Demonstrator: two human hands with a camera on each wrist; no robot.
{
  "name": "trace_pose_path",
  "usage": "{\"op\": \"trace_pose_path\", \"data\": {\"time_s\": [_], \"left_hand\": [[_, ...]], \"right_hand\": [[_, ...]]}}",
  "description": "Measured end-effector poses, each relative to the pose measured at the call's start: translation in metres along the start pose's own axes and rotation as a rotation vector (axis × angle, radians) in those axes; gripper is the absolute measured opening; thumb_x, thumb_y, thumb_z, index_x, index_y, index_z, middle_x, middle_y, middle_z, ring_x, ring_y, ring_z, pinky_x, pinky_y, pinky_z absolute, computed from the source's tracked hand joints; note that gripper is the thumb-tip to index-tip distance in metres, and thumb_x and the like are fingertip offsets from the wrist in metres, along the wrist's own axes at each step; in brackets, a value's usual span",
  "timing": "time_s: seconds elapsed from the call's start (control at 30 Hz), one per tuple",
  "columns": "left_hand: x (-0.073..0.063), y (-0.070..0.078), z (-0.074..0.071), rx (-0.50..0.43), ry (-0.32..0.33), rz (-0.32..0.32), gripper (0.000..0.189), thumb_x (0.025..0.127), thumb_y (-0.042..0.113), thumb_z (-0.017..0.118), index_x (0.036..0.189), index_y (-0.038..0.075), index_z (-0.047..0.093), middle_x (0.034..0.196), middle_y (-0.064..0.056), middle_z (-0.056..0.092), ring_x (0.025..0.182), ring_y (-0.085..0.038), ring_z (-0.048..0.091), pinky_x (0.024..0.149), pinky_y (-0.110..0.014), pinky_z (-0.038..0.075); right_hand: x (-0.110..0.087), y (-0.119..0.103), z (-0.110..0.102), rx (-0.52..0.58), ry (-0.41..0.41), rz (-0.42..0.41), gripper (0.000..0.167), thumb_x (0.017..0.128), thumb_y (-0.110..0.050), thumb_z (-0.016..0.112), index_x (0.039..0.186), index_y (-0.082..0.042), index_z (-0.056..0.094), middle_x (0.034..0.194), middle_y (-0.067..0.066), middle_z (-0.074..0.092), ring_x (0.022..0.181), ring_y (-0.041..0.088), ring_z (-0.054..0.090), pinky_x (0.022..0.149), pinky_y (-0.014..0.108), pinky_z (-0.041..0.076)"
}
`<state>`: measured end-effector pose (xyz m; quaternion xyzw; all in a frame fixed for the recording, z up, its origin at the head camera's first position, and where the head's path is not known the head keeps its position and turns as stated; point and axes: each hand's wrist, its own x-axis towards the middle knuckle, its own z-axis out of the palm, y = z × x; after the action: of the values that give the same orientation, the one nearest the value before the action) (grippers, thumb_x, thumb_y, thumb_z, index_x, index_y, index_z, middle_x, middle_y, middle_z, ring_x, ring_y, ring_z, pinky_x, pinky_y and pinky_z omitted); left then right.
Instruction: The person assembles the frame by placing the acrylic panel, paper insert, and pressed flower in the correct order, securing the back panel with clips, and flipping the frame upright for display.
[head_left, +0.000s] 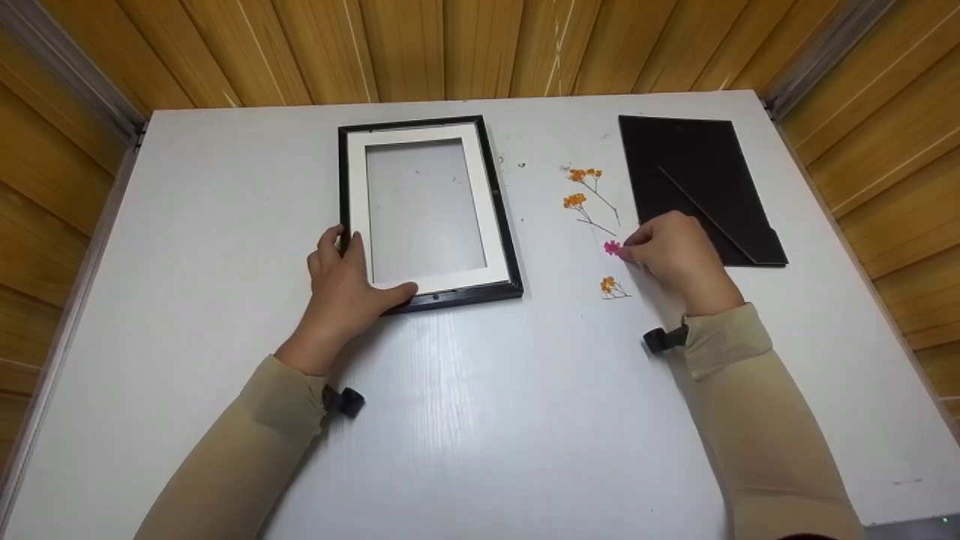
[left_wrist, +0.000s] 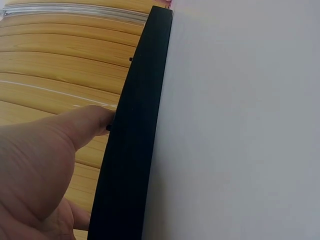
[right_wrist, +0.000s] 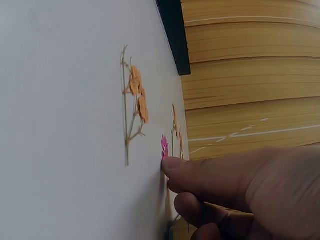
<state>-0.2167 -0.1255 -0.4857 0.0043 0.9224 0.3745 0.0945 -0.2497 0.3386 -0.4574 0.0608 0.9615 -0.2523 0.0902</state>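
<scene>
A black picture frame (head_left: 508,225) with a white mat (head_left: 472,195) lies on the white table. My left hand (head_left: 341,289) rests on its near left corner, thumb stretched along the near rim and fingers at the left side. In the left wrist view that thumb touches the edge of the frame (left_wrist: 135,120). My right hand (head_left: 675,255) pinches a small pink dried flower (head_left: 612,247) between thumb and fingertips, close over the table. Orange dried flower sprigs (head_left: 576,201) lie beyond it, and a shorter orange sprig (head_left: 609,286) lies nearer me.
Right of the flowers lies a black backing board (head_left: 697,157) with a slanted stand strip, partly behind my right hand. Small specks (head_left: 522,165) dot the white table (head_left: 450,420). Wood-patterned walls (head_left: 480,49) border its back and sides.
</scene>
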Motion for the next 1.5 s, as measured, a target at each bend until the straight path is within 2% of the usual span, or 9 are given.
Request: {"op": "trace_pose_path", "data": {"time_s": [0.2, 0.4, 0.5, 0.8, 1.07, 1.23, 1.5], "left_hand": [[0.0001, -0.0007, -0.0005, 0.006, -0.013, 0.005, 0.125, 0.093, 0.053, 0.088, 0.177, -0.008, 0.019, 0.186, -0.026, -0.004, 0.172, -0.049, -0.001, 0.139, -0.069, 0.023], [0.0006, -0.0003, -0.0005, 0.022, -0.015, 0.006, 0.125, 0.093, 0.054, 0.088, 0.177, -0.008, 0.018, 0.186, -0.027, -0.005, 0.171, -0.050, -0.001, 0.139, -0.070, 0.023], [0.0012, -0.0004, -0.0001, 0.024, -0.012, 0.007, 0.125, 0.093, 0.054, 0.088, 0.177, -0.008, 0.019, 0.186, -0.027, -0.005, 0.171, -0.050, -0.001, 0.139, -0.070, 0.024], [0.0022, -0.0020, 0.0012, 0.028, -0.014, 0.008, 0.126, 0.093, 0.055, 0.087, 0.177, -0.009, 0.017, 0.186, -0.027, -0.005, 0.170, -0.050, 0.001, 0.139, -0.069, 0.023], [0.0026, -0.0009, 0.0006, 0.033, -0.004, 0.005, 0.126, 0.092, 0.054, 0.088, 0.177, -0.008, 0.019, 0.186, -0.027, -0.004, 0.169, -0.050, 0.005, 0.138, -0.068, 0.029], [0.0033, -0.0008, 0.0005, 0.039, -0.003, 0.002, 0.126, 0.092, 0.056, 0.088, 0.177, -0.007, 0.019, 0.187, -0.026, -0.004, 0.169, -0.049, 0.006, 0.137, -0.067, 0.030], [0.0022, -0.0011, 0.0013, 0.029, -0.005, -0.003, 0.126, 0.093, 0.057, 0.088, 0.177, -0.006, 0.018, 0.187, -0.025, -0.005, 0.169, -0.049, 0.006, 0.137, -0.068, 0.030]], "right_hand": [[-0.0007, 0.0009, -0.0001, 0.004, 0.000, 0.004, 0.023, 0.102, -0.024, 0.085, 0.114, -0.006, 0.090, 0.112, 0.018, 0.082, 0.105, 0.034, 0.065, 0.081, 0.038, 0.050], [0.0013, -0.0007, 0.0031, 0.027, -0.013, -0.002, 0.044, 0.102, -0.033, 0.086, 0.135, -0.004, 0.083, 0.135, 0.026, 0.078, 0.118, 0.038, 0.066, 0.095, 0.049, 0.055], [0.0019, -0.0009, 0.0040, 0.023, -0.015, 0.006, 0.046, 0.102, -0.033, 0.087, 0.136, -0.004, 0.082, 0.139, 0.028, 0.077, 0.123, 0.039, 0.066, 0.099, 0.052, 0.056], [0.0027, -0.0013, 0.0023, 0.036, -0.043, 0.011, 0.041, 0.101, -0.034, 0.087, 0.130, -0.005, 0.085, 0.132, 0.024, 0.080, 0.119, 0.036, 0.067, 0.090, 0.040, 0.054], [0.0053, 0.0025, 0.0010, 0.067, -0.050, 0.021, 0.032, 0.099, -0.032, 0.090, 0.117, -0.006, 0.089, 0.119, 0.019, 0.080, 0.105, 0.031, 0.063, 0.077, 0.034, 0.053], [0.0041, 0.0027, 0.0005, 0.064, -0.037, -0.004, 0.030, 0.099, -0.032, 0.089, 0.117, -0.007, 0.089, 0.114, 0.016, 0.080, 0.103, 0.030, 0.064, 0.077, 0.033, 0.052], [0.0044, -0.0010, 0.0041, 0.055, -0.048, -0.012, 0.032, 0.098, -0.033, 0.089, 0.117, -0.007, 0.089, 0.121, 0.019, 0.083, 0.109, 0.032, 0.067, 0.078, 0.032, 0.053]]}}
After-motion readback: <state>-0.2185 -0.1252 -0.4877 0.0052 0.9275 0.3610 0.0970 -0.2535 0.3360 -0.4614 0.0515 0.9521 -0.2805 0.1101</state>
